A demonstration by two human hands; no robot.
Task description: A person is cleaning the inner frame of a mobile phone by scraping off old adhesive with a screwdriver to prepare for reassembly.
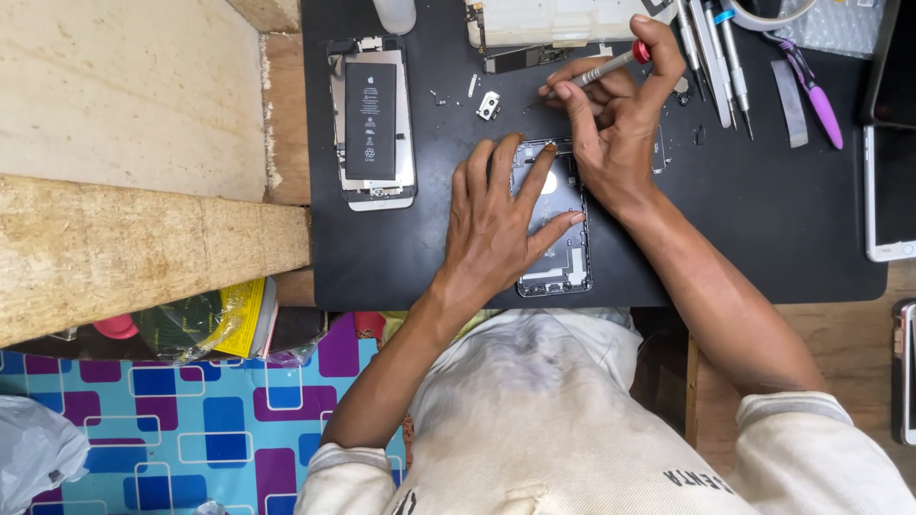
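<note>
On a black mat (pixel 744 219), the left hand (pixel 501 224) presses flat on an open phone housing (pixel 563 253); just above it, the right hand (pixel 615 119) pinches a red-capped screwdriver (pixel 611 65).

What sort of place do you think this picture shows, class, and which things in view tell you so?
Probably a phone repair bench: an opened phone shell lies on a black work mat, the right hand holds a small screwdriver, and another dismantled phone lies alongside.
</note>
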